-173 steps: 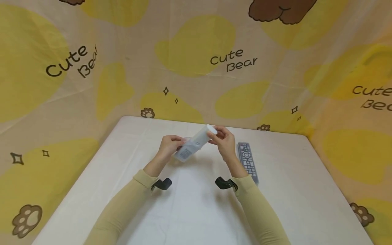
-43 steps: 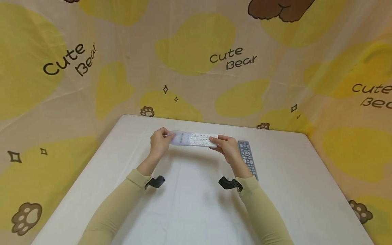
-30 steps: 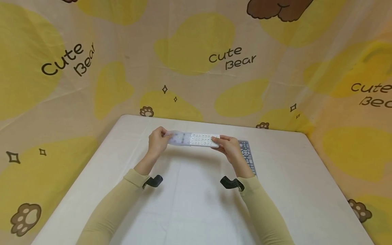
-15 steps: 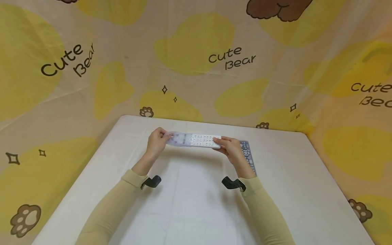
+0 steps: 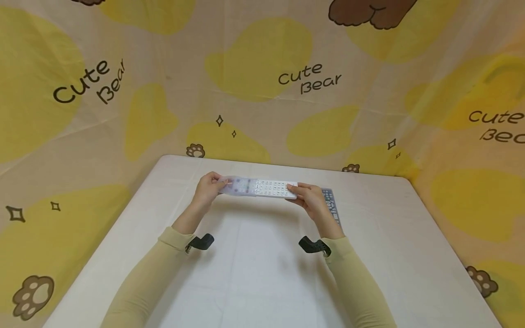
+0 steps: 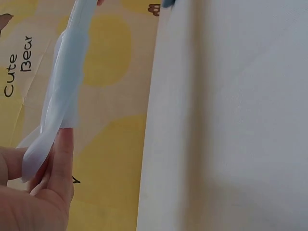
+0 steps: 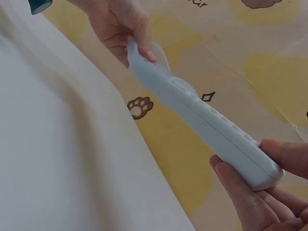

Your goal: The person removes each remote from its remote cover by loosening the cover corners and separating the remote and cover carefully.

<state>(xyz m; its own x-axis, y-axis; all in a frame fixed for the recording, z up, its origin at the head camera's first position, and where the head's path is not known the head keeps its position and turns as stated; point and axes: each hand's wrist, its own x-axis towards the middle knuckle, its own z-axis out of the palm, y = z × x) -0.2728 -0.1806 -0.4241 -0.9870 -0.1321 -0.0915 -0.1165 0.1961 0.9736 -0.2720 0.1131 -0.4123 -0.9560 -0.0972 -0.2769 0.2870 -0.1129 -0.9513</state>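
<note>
On the left, a patterned cloth (image 5: 246, 59) hangs, printed with yellow patches, paw prints and "Cute Bear"; it also runs along the far side and round to the right. The left sleeve (image 5: 149, 278), pale yellow, reaches in from the near edge, with a black device (image 5: 202, 242) at its cuff. Beyond it the left hand (image 5: 205, 187) pinches the loose left end of a soft translucent cover (image 5: 239, 186) between thumb and fingers. The cover wraps the left part of a white remote (image 5: 275, 187); how far the remote reaches inside is hard to tell. The remote is held crosswise above the far part of the white table (image 5: 254, 273), keys up, its shadow falling on the near side. Its bare right end is gripped by the right hand (image 5: 309, 198), thumb on the key face, fingers beneath. Nearer stand a second black device (image 5: 313, 245) and the right sleeve (image 5: 357, 278). Just right of that hand, a grey-blue remote (image 5: 334, 207) with pale keys lies on the table, partly hidden by the hand and wrist.
</note>
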